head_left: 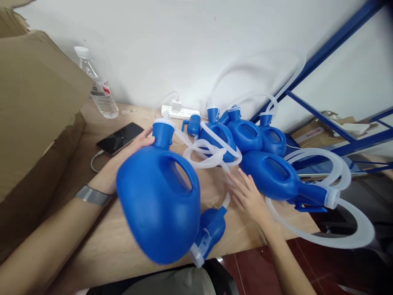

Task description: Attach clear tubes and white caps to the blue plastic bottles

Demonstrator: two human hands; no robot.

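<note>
A large blue urinal bottle (159, 205) with a built-in handle stands close to me. Around its neck, just below the white cap, my left hand (143, 141) is closed. A translucent tube (205, 157) runs from this cap and lies looped on the table. My right hand (248, 196) is open, fingers stretched out, with its fingertips at the tube. The tube passes behind or under those fingers; whether they press on it I cannot tell. Partly hidden behind the bottle's lower right side is a small blue receptacle (211, 225) with a clear and white end piece.
Several more blue urinal bottles (245, 137) with coiled tubes crowd the right side, one lying down (270, 174). A power strip (181, 112) is by the wall. A phone (119, 138), a water bottle (101, 90) and a cardboard box (39, 106) are left. A blue metal frame (322, 123) stands right.
</note>
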